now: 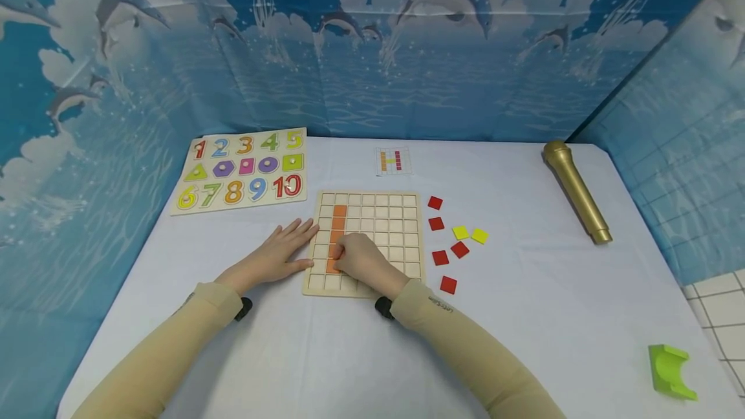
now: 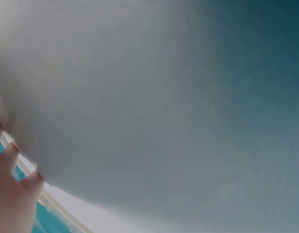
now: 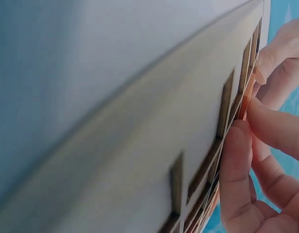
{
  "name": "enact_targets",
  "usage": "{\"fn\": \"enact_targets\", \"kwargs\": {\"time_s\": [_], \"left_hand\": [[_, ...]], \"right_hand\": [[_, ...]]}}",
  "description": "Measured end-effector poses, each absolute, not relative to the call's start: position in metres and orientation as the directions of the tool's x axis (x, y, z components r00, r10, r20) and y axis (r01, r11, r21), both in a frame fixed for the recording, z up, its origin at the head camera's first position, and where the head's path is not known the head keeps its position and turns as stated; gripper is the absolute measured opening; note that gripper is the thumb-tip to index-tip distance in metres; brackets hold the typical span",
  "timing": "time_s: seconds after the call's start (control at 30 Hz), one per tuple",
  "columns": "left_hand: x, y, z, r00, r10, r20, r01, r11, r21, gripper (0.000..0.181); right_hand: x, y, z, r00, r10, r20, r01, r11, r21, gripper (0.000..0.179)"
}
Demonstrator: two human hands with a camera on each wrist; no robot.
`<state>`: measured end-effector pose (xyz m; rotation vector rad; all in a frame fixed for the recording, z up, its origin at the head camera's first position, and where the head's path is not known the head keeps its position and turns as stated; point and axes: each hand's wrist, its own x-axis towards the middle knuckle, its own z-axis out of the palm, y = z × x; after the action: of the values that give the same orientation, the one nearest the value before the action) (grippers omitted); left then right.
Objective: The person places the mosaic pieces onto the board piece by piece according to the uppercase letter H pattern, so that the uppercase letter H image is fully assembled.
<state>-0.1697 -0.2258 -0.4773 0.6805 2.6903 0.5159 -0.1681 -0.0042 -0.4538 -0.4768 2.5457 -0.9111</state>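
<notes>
A square wooden grid board (image 1: 396,241) lies in the middle of the table. A column of orange square tiles (image 1: 339,212) fills cells near its left side, partly covered by my right hand (image 1: 363,260). That hand's thumb and curled fingertips pinch at an orange tile low in the column; in the right wrist view orange (image 3: 245,104) shows right at the fingertips. My left hand (image 1: 273,257) rests palm down with fingers spread, its fingertips and thumb at the board's left edge. In the left wrist view only its fingers (image 2: 30,187) show at the corner.
Right of the board lie several red tiles (image 1: 436,224) and two yellow tiles (image 1: 460,233). A pattern card (image 1: 393,161) is behind it. A number puzzle (image 1: 244,173) sits back left, a gold microphone (image 1: 579,193) back right, and a green curved block (image 1: 669,372) front right.
</notes>
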Motion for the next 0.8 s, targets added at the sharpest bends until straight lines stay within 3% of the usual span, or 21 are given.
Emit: {"fn": "enact_targets", "kwargs": {"time_s": [0.47, 0.8], "left_hand": [[-0.172, -0.226, -0.478, -0.836, 0.502, -0.221, 0.388, 0.826, 0.408, 0.077], [-0.168, -0.227, -0.475, -0.836, 0.51, -0.203, 0.397, 0.817, 0.419, 0.076]], "right_hand": [[-0.17, 0.047, -0.445, -0.876, -0.412, -0.251, -0.064, 0.615, -0.786, 0.007], [-0.188, 0.14, -0.445, -0.934, -0.225, -0.278, 0.063, 0.662, -0.747, 0.023]]}}
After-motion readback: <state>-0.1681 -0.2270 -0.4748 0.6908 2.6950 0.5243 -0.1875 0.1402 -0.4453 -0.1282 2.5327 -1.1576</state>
